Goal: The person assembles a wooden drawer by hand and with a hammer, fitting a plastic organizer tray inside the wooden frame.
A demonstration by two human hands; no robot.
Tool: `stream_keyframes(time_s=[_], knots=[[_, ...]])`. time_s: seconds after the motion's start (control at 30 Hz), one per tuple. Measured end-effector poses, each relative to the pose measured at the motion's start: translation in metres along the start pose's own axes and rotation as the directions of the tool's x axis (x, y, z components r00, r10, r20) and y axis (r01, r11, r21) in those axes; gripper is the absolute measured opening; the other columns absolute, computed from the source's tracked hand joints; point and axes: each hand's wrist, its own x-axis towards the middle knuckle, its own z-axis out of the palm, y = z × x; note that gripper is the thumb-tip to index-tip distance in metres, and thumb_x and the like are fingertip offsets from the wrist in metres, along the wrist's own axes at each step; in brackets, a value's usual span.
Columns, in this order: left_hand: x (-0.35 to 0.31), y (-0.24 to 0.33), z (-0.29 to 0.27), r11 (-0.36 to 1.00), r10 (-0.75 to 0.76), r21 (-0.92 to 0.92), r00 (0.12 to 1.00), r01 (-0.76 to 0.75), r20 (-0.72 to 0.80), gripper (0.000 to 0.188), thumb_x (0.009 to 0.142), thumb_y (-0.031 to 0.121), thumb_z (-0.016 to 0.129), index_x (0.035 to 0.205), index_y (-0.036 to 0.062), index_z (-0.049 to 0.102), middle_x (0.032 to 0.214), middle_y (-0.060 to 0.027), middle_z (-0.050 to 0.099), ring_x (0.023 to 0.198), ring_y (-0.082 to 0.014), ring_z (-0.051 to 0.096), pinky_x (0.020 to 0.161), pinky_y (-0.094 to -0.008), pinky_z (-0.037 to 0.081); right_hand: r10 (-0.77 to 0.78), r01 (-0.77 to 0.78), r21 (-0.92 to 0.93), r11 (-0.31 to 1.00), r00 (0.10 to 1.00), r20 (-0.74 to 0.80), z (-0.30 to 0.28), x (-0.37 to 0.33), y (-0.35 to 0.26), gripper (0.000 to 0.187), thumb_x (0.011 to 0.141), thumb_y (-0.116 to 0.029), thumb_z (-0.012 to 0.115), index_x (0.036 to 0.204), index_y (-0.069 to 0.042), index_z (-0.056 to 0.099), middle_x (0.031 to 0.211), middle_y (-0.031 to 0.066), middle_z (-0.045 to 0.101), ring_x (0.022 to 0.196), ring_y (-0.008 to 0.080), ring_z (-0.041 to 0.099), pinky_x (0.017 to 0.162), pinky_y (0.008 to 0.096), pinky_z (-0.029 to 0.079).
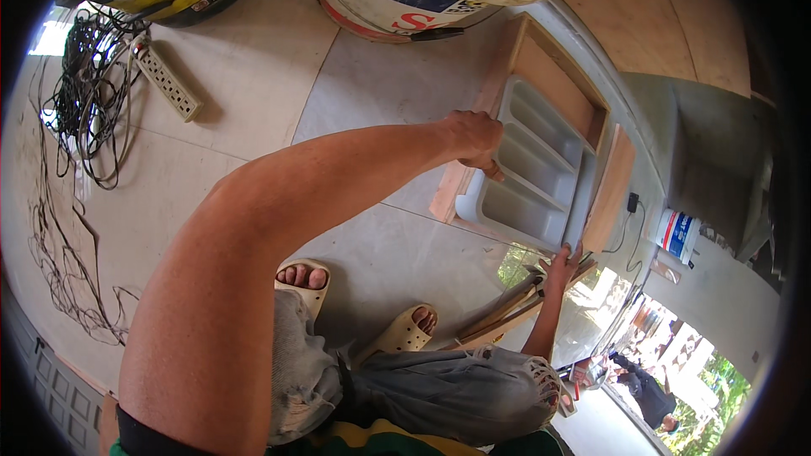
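left hand (pixel 475 142) pinched the rim of the grey cutlery tray (pixel 532 165) sitting in a wooden drawer box (pixel 541 59) on the floor; right hand (pixel 562 266), fingers spread, touched the tray's near edge.

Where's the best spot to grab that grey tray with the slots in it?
Grab the grey tray by its raised rim on the two opposite sides, where the left hand and right hand already are. It sits snug in the wooden drawer, so lifting straight up seems best.
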Motion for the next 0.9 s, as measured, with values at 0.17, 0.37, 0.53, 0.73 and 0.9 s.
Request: stream_keyframes(time_s=[0.17, 0.37, 0.53, 0.73, 0.9], knots=[[0.0011, -0.0004, 0.0005, 1.0, 0.003, -0.028, 1.0, -0.002, 0.02, 0.074, 0.071, 0.061, 0.073, 0.112, 0.001, 0.063, 0.106, -0.0171, 0.066, 0.105, -0.034, 0.062, 0.09, -0.0428, 0.049, -0.061, 0.06, -0.013, 0.998, 0.997, -0.052, 0.0029, -0.0009, 0.0011, 0.059, 0.095, -0.031, 0.048, 0.148, -0.016, 0.026, 0.093, 0.0081, 0.048, 0.076, 0.017, 0.051, 0.065, 0.0388, 0.06], [0.0007, -0.0011, 0.0011, 1.0, 0.006, 0.005, 0.999, -0.006, -0.035, 0.075, 0.071, 0.063, 0.073, 0.112, 0.0007, 0.063, 0.107, -0.0171, 0.066, 0.104, -0.0341, 0.062, 0.09, -0.0426, 0.049, -0.066, 0.066, -0.013, 0.998, 0.997, -0.047, 0.0034, -0.0019, 0.0, 0.06, 0.095, -0.031, 0.048, 0.148, -0.016, 0.025, 0.106, 0.0116, 0.049, 0.082, 0.0193, 0.051, 0.065, 0.0393, 0.06], [-0.0009, 0.0004, -0.0002, 1.0, 0.016, 0.014, 1.0, -0.016, 0.018, 0.077, 0.073, 0.064, 0.07, 0.114, -0.0006, 0.061, 0.113, -0.0186, 0.063, 0.109, -0.0348, 0.06, 0.091, -0.0431, 0.049, -0.096, 0.094, -0.038, 0.995, 0.994, -0.056, 0.0046, -0.0044, -0.004, 0.06, 0.095, -0.03, 0.049, 0.148, -0.016, 0.025, 0.102, 0.011, 0.05, 0.08, 0.0189, 0.051, 0.063, 0.0399, 0.059], [-0.0045, 0.0042, 0.0017, 0.996, 0.049, 0.071, 0.998, -0.045, -0.045, 0.074, 0.077, 0.061, 0.068, 0.114, -0.0022, 0.06, 0.115, -0.0193, 0.061, 0.109, -0.0348, 0.06, 0.09, -0.0435, 0.049, -0.046, 0.044, -0.017, 0.999, 0.995, -0.083, 0.0054, -0.006, -0.0086, 0.06, 0.091, -0.028, 0.051, 0.147, -0.016, 0.029, 0.079, 0.0053, 0.048, 0.068, 0.015, 0.049, 0.062, 0.0382, 0.058], [-0.0025, 0.0037, -0.0014, 0.997, 0.04, 0.058, 0.999, -0.04, 0.007, 0.074, 0.077, 0.061, 0.068, 0.117, -0.0004, 0.059, 0.116, -0.0176, 0.062, 0.111, -0.034, 0.059, 0.092, -0.0436, 0.049, -0.07, 0.067, -0.025, 0.997, 0.991, -0.115, 0.007, -0.0068, -0.0077, 0.059, 0.091, -0.027, 0.052, 0.146, -0.017, 0.032, 0.078, 0.0051, 0.047, 0.067, 0.0139, 0.048, 0.06, 0.0373, 0.057]])
